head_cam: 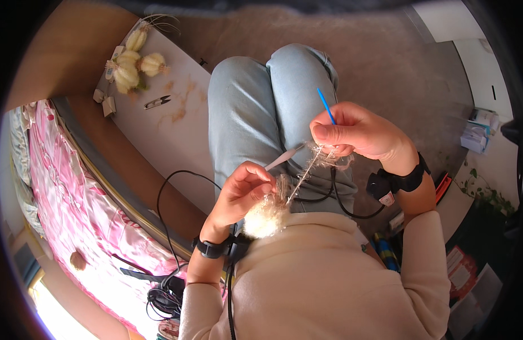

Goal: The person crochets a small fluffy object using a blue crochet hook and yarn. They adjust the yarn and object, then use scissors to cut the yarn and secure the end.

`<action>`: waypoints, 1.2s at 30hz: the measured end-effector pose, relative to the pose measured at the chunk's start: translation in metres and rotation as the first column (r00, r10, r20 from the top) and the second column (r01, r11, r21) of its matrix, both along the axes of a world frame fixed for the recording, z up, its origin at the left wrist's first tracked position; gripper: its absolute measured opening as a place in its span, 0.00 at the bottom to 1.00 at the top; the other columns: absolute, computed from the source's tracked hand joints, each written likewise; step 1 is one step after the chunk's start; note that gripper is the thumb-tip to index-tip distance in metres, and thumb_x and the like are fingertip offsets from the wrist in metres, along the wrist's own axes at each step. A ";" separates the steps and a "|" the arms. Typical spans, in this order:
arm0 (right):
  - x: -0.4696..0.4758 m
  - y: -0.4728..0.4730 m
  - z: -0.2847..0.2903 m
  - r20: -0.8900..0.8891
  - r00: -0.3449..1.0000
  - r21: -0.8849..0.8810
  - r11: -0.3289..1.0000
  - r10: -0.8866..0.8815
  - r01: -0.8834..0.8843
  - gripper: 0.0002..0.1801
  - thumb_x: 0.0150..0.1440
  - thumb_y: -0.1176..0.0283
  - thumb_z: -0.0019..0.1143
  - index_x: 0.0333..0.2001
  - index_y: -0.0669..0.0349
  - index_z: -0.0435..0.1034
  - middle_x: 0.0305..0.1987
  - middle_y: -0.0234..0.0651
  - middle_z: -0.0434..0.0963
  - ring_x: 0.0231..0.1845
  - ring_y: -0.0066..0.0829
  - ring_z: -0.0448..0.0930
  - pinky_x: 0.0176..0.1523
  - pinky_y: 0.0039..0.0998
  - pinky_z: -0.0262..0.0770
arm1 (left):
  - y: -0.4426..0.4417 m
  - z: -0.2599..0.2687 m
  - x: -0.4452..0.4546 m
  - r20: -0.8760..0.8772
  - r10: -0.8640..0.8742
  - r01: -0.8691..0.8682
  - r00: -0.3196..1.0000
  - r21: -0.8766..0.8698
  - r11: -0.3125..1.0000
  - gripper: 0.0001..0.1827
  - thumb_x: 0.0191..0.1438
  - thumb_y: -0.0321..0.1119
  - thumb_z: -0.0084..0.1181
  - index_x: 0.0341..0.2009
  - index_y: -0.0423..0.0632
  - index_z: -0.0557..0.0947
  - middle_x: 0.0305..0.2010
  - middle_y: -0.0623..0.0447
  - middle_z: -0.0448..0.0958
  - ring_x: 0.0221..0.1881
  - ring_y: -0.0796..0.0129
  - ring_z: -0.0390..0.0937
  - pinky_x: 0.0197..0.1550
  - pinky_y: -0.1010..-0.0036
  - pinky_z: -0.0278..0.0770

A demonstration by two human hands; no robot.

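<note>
My left hand (pixel 244 191) pinches a fluffy cream yarn piece (pixel 265 219), its lower part brightly sunlit. A slim tool with a pale pink handle (pixel 284 157), possibly a crochet hook, slants up from behind the left fingers; whether that hand grips it is unclear. Above my lap, my right hand (pixel 357 131) holds a thin blue stick (pixel 325 104) between thumb and fingers. Beneath these fingers bunches some fuzzy yarn (pixel 327 155). One fuzzy strand (pixel 304 178) runs taut between the bunch and the cream piece.
On the low white surface (pixel 159 131) to the left lie thread snips (pixel 157 102), brown fibre scraps (pixel 178 112) and several cream fluffy pieces (pixel 127 72). A black cable (pixel 159 204) loops by my left arm. Beyond is a bed with pink bedding (pixel 74 178). Small boxes (pixel 476 136) stand at right.
</note>
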State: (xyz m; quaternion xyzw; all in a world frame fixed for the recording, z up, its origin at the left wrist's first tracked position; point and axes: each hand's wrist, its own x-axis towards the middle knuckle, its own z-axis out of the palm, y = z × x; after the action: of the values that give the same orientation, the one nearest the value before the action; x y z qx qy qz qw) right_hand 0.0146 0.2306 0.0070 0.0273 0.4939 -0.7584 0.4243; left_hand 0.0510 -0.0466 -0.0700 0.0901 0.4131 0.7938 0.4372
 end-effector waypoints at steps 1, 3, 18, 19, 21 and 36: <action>-0.002 -0.002 -0.004 0.028 1.000 0.000 1.000 0.004 -0.004 0.22 0.62 0.59 0.49 0.19 0.56 0.57 0.17 0.17 0.51 0.18 0.12 0.47 0.21 0.19 0.41 | -0.003 -0.001 0.000 0.026 0.007 -0.007 1.000 -0.002 1.000 0.14 0.57 0.23 0.53 0.47 0.44 0.68 0.44 0.49 0.74 0.44 0.69 0.72 0.49 0.72 0.69; -0.006 -0.007 -0.008 0.065 0.998 -0.020 1.000 -0.001 0.002 0.23 0.62 0.59 0.49 0.18 0.55 0.57 0.17 0.17 0.51 0.18 0.12 0.47 0.21 0.19 0.41 | -0.008 -0.002 0.000 0.038 -0.016 0.016 0.999 -0.007 1.000 0.18 0.55 0.26 0.56 0.49 0.44 0.68 0.44 0.48 0.75 0.44 0.68 0.72 0.49 0.71 0.70; -0.085 -0.030 -0.027 0.037 0.999 0.187 0.981 0.038 -0.044 0.27 0.58 0.53 0.55 0.13 0.50 0.55 0.11 0.18 0.53 0.12 0.11 0.50 0.16 0.19 0.41 | -0.037 -0.044 -0.034 -0.183 0.118 -0.193 0.976 -0.477 0.857 0.07 0.57 0.30 0.55 0.39 0.43 0.80 0.28 0.58 0.74 0.30 0.78 0.69 0.34 0.80 0.68; -0.090 -0.033 -0.029 0.021 0.999 0.166 0.985 0.047 -0.050 0.27 0.58 0.53 0.55 0.13 0.50 0.55 0.11 0.18 0.53 0.12 0.11 0.50 0.16 0.19 0.41 | -0.038 -0.043 -0.038 -0.259 0.072 -0.204 0.963 -0.532 0.822 0.06 0.57 0.30 0.56 0.38 0.43 0.81 0.29 0.57 0.74 0.31 0.76 0.69 0.35 0.79 0.68; -0.100 -0.042 -0.035 0.026 0.999 0.197 0.980 0.035 -0.039 0.27 0.57 0.53 0.56 0.13 0.50 0.55 0.11 0.18 0.53 0.12 0.11 0.50 0.16 0.19 0.41 | -0.039 -0.042 -0.046 -0.411 -0.026 -0.234 0.911 -0.569 0.788 0.06 0.56 0.31 0.57 0.36 0.43 0.82 0.30 0.56 0.74 0.33 0.74 0.69 0.36 0.77 0.68; -0.130 -0.063 -0.088 -0.075 0.929 0.251 0.895 -0.363 0.370 0.13 0.62 0.61 0.49 0.40 0.59 0.68 0.21 0.20 0.62 0.19 0.10 0.60 0.22 0.14 0.53 | -0.036 -0.069 -0.043 -0.094 0.484 -0.493 0.870 -0.196 0.848 0.12 0.60 0.36 0.51 0.30 0.42 0.81 0.47 0.54 0.70 0.54 0.68 0.64 0.61 0.69 0.55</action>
State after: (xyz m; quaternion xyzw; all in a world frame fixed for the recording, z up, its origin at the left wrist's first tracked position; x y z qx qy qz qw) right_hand -0.1159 0.1672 -0.0812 0.1653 0.5810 -0.7533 0.2601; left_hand 0.0082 -0.0830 -0.1386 -0.0491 0.5139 0.8278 0.2195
